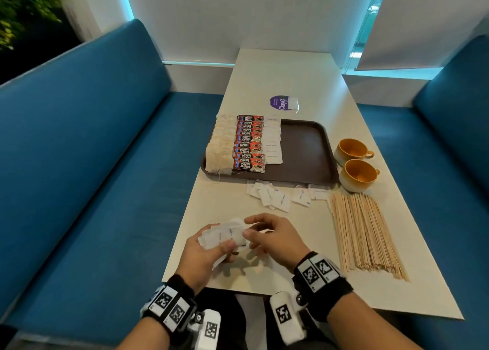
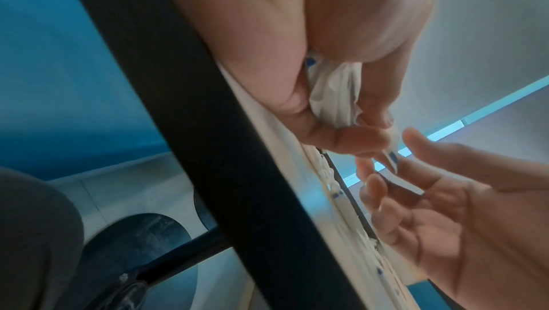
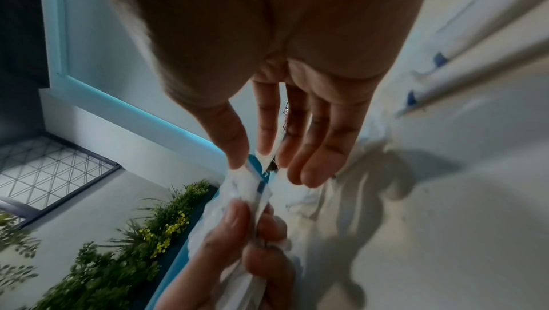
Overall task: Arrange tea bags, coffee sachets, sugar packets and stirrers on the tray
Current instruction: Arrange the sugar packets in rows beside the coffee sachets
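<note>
So roughly halfway, I'd say. The tray (image 1: pixel 304 148) in the middle of the head view already has three neat columns on its left half: tea bags (image 1: pixel 221 146), coffee sachets (image 1: pixel 250 143) and a row of sugar packets (image 1: pixel 274 140). Its right half is bare.

Left to do: a scatter of loose packets (image 1: pixel 280 195) on the tabletop (image 1: pixel 291 79) just below the tray, and the whole stirrer pile (image 1: pixel 362 230) at lower right, untouched.

Lower centre, the left hand (image 1: pixel 203 254) grips a bunch of sugar packets (image 1: pixel 225 234), fingers curled round it. The right hand (image 1: pixel 275 236) pinches one packet at the bunch's edge with thumb and forefinger, other fingers loosely spread, probably peeling it off to place.
</note>
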Demonstrator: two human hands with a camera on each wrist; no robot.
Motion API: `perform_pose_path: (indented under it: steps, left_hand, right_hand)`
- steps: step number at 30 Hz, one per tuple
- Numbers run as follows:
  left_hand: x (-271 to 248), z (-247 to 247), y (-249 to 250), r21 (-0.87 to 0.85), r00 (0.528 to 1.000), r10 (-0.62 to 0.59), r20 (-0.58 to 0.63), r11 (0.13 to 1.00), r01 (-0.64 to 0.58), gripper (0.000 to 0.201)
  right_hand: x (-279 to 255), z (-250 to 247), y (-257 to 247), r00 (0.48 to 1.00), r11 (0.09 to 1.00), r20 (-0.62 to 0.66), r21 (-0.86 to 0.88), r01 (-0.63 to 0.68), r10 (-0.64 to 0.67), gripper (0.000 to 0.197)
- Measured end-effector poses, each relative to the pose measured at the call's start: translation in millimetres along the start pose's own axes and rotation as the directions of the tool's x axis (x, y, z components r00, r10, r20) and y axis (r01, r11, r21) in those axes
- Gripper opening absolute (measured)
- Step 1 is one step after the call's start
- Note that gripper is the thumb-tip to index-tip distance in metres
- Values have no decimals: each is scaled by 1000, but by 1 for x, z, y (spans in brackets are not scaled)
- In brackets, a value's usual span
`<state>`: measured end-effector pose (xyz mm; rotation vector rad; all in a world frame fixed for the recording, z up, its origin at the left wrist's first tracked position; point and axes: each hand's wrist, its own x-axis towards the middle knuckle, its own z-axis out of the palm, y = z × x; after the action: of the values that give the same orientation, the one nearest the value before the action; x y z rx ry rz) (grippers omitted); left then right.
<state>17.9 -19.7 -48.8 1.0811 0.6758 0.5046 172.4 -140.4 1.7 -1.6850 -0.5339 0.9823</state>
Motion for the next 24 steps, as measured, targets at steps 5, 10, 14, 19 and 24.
perform_pose_path:
  steps: [5, 10, 14, 19, 24]
  left_hand:
    - [-3, 3, 1, 74, 999, 43, 16, 996, -44, 39]
    - [-1, 4, 0, -159, 995, 24, -98, 986, -39, 35]
    - [3, 4, 3, -159, 998, -36, -45, 987, 29, 39]
    - [3, 1, 0, -71, 1000, -16, 7, 997, 16, 57]
    - [2, 2, -1, -84, 1000, -3, 16, 996, 4, 44]
  right_hand:
    - [-9, 10, 12, 1000, 999, 8, 44, -8, 7, 9]
    - [-12, 8, 12, 988, 945, -47, 303, -123, 144, 8]
    - [-13, 8, 11, 980, 890, -62, 433, -145, 189, 7]
    - [-14, 14, 13, 977, 875, -85, 465, -133, 194, 5]
    - [-16, 14, 18, 985, 949, -129, 307, -69, 114, 18]
